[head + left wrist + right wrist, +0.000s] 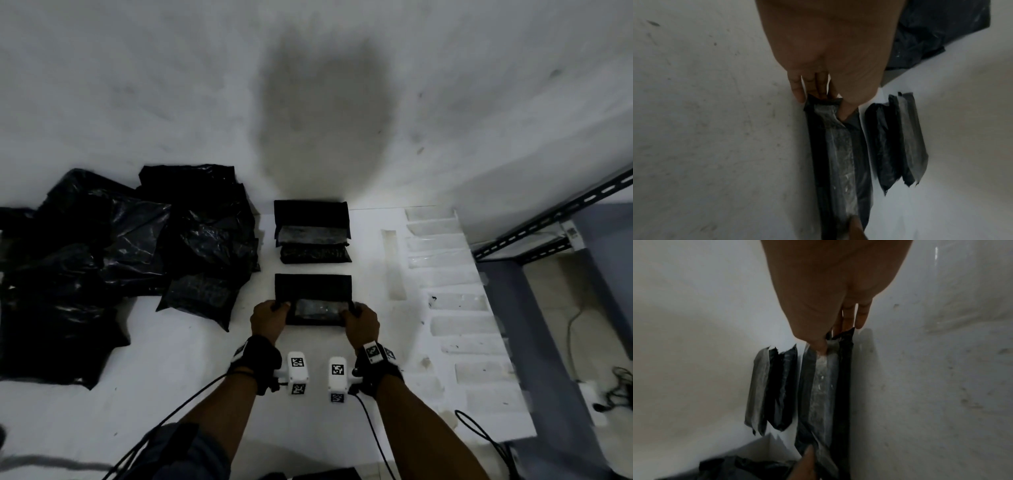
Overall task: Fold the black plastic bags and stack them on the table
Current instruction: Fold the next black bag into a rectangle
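A bare storeroom or workshop corner, by the look of it: a scuffed white plaster wall, a white counter, a moulded white foam packing tray, a slotted grey steel shelving rail and loose black cables on the floor.

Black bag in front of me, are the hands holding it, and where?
Yes. The left hand and right hand pinch the half-folded black bag at its two near corners.
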